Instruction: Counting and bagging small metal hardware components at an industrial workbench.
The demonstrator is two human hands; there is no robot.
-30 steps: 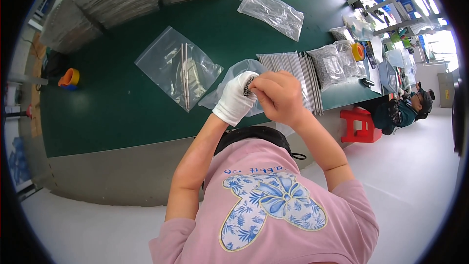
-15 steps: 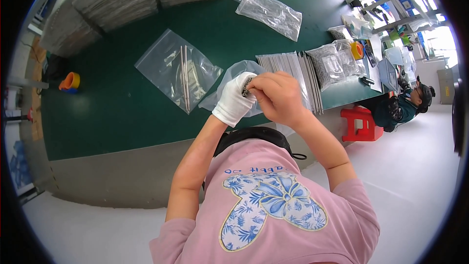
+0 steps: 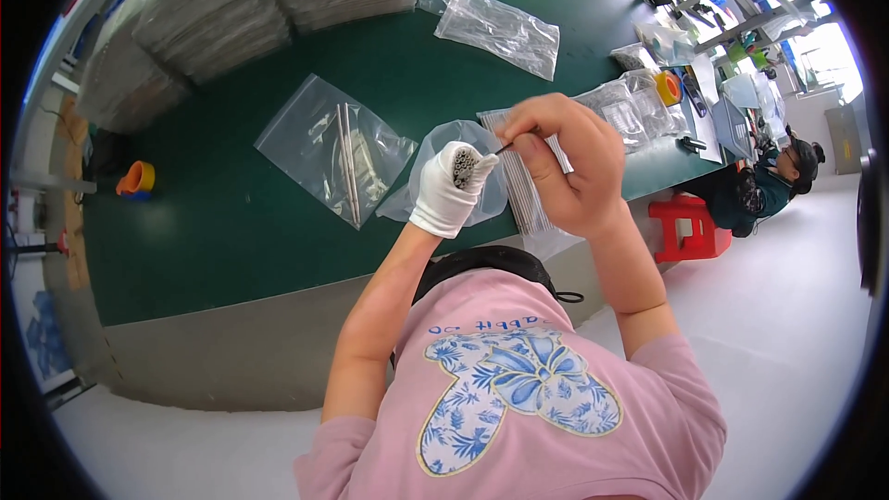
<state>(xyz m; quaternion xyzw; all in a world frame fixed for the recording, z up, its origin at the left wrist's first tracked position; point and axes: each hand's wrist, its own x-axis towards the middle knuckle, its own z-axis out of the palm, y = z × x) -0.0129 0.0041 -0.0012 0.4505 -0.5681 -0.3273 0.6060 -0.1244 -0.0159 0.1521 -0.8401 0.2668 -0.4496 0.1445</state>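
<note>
In a white glove, my left hand point(image 3: 443, 202) is closed round a bundle of thin metal tubes point(image 3: 463, 168), whose ends face up. My bare right hand point(image 3: 585, 167) is apart from it on the right, thumb and forefinger pinching a thin dark pin-like piece point(image 3: 504, 148). Below the hands lies a translucent plastic bag point(image 3: 493, 193). A row of long grey rods point(image 3: 530, 208) in clear wrapping is partly hidden under my right hand. On the left, a clear zip bag point(image 3: 294, 139) has a few slim metal rods point(image 3: 349, 167) on it.
Tall stacks of wrapped grey sheets point(image 3: 213, 14) stand at the far left of the green table point(image 3: 213, 259). A tape roll point(image 3: 138, 178) is at the left, flat clear bags point(image 3: 500, 30) at the back, filled bags point(image 3: 619, 111) at the right. A person point(image 3: 764, 190) sits near a red stool point(image 3: 687, 227).
My right hand has drawn away from the bundle to the right, with the thin dark piece now showing in its pinch. The bundle's ends have come into full view in my left hand.
</note>
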